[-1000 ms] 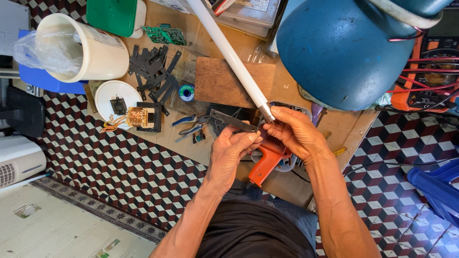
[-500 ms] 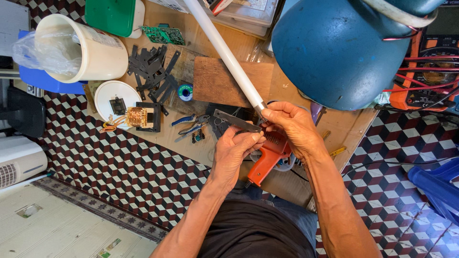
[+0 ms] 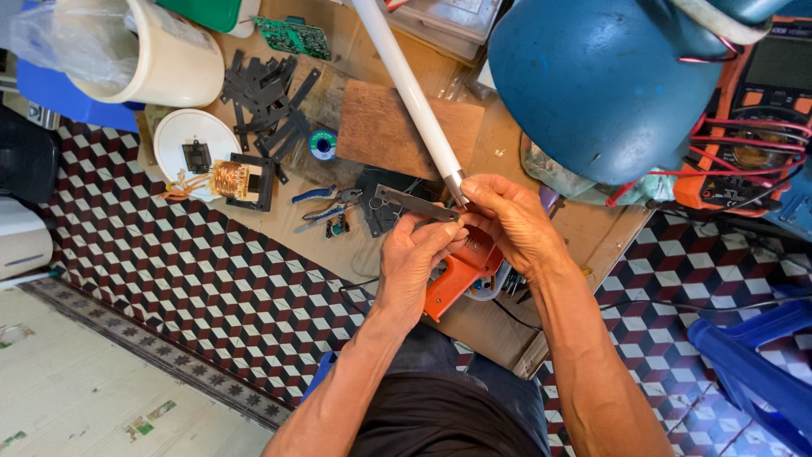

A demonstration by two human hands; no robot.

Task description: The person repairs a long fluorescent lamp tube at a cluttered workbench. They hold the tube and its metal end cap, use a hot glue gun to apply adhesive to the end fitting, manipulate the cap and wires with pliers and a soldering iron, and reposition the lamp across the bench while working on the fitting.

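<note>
- At the middle of the cluttered workbench, a long white tube [image 3: 410,89] slants away toward the far edge; its near metal end sits in the right hand [image 3: 507,222].
- Thin-walled and probably glass, it looks light, stiff and fragile; best held near the capped end.
- Right hand: fingers closed around the tube's end.
- Left hand [image 3: 414,258]: closed on grey scissors [image 3: 416,203], blades touching the cap.
- Nearby: an orange tool [image 3: 457,279] beneath the hands, a blue tank [image 3: 600,85] far right, pliers [image 3: 326,203] left.
</note>
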